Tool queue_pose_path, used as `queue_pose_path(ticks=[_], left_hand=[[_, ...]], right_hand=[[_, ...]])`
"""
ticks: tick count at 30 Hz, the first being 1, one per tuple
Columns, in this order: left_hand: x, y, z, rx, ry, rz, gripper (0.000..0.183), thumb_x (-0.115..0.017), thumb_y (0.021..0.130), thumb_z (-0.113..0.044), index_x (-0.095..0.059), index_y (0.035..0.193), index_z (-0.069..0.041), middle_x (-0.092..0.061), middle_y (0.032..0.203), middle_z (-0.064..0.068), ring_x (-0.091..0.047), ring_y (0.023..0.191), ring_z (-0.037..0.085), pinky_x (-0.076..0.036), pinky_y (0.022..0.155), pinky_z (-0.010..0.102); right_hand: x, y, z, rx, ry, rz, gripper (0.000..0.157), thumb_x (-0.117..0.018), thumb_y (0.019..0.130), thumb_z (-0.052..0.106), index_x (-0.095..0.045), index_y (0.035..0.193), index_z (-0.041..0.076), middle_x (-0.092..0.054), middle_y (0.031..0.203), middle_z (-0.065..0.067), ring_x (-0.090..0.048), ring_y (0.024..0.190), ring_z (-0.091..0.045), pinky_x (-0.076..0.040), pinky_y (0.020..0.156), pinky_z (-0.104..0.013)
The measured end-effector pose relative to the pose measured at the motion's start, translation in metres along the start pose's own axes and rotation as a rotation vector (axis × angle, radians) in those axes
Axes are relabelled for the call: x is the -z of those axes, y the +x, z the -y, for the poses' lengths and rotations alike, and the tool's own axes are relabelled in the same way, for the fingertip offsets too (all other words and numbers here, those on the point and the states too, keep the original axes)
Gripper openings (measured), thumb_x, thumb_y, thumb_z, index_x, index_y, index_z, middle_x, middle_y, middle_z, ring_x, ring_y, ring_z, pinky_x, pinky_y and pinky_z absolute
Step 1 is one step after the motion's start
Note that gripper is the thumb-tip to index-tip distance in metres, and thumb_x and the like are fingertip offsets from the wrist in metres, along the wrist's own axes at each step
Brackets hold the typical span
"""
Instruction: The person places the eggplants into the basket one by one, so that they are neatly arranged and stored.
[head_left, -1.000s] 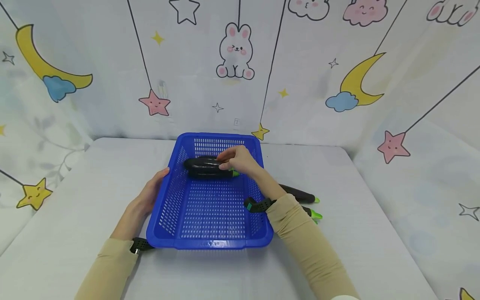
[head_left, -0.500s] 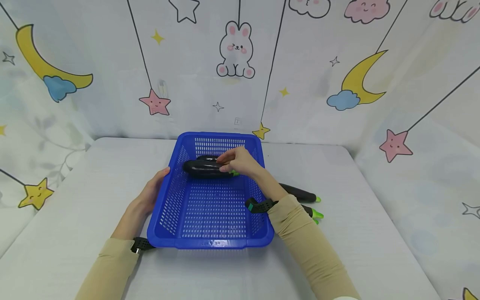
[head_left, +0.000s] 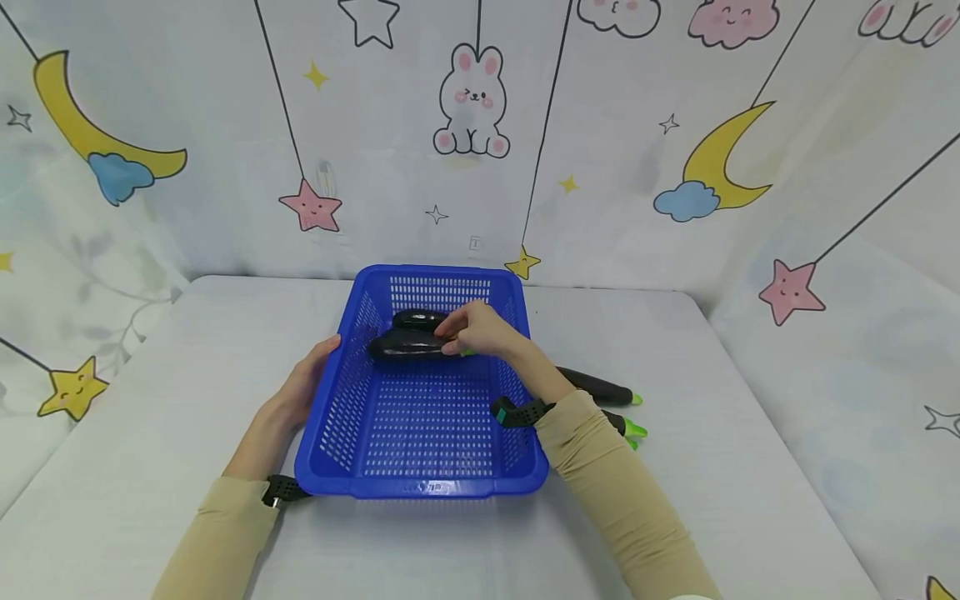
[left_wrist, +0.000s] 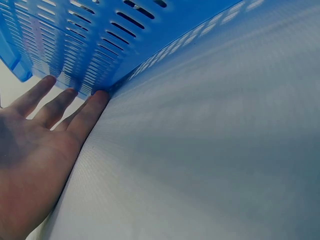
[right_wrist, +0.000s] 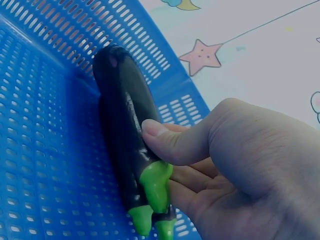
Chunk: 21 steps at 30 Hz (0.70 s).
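My right hand pinches a dark, glossy eggplant near its green stem, thumb on top and fingers along the far side. That eggplant lies across the back part of a blue plastic basket. Another eggplant shows behind it in the head view, and two more green stem ends peek out below it in the right wrist view. My left hand rests against the basket's left outer wall, its fingers extended and fingertips at the slotted side.
More eggplants lie on the white-covered table right of the basket, partly hidden by my right forearm. A white cloth with cartoon prints hangs behind and around the table.
My right hand and the held eggplant have shifted slightly toward the basket's front. More of the eggplant behind now shows. My left hand stays at the basket's side.
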<state>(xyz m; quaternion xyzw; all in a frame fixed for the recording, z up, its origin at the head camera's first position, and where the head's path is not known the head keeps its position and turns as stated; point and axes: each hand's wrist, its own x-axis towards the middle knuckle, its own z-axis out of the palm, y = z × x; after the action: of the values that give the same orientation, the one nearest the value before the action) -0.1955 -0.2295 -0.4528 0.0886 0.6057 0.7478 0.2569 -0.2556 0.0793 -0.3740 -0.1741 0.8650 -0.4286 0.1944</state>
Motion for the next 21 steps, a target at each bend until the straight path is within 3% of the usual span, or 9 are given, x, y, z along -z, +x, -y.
queue_pose_path(ticks=[6,11,21], left_hand=[[-0.0023,-0.0005,-0.002,-0.001,0.009,0.0,0.081,-0.027,0.102,-0.056,0.002,0.159,-0.007,-0.041,0.136,0.016,-0.061,0.112,0.021,-0.056,0.091,0.04],[-0.003,-0.0006,-0.0024,0.002,0.013,0.004,0.082,-0.027,0.102,-0.057,0.004,0.16,-0.008,-0.034,0.142,0.021,-0.059,0.114,0.021,-0.055,0.093,0.04],[-0.0013,0.0005,-0.0009,-0.008,0.022,0.012,0.083,-0.026,0.102,-0.057,0.006,0.159,-0.006,-0.034,0.14,0.02,-0.059,0.113,0.021,-0.055,0.092,0.039]], right_hand=[[0.0007,-0.0006,-0.0008,0.006,-0.014,0.016,0.027,-0.077,0.085,0.002,-0.074,0.112,0.003,-0.073,0.112,-0.01,-0.068,0.106,-0.022,-0.057,0.088,-0.033],[0.0003,0.0,-0.0016,0.013,-0.037,0.029,0.027,-0.077,0.086,0.003,-0.074,0.113,0.004,-0.073,0.112,-0.009,-0.067,0.106,-0.022,-0.056,0.091,-0.035],[-0.0003,0.0,-0.0034,0.022,-0.095,0.075,0.024,-0.076,0.086,0.002,-0.074,0.109,0.001,-0.074,0.106,-0.009,-0.067,0.099,-0.02,-0.056,0.089,-0.033]])
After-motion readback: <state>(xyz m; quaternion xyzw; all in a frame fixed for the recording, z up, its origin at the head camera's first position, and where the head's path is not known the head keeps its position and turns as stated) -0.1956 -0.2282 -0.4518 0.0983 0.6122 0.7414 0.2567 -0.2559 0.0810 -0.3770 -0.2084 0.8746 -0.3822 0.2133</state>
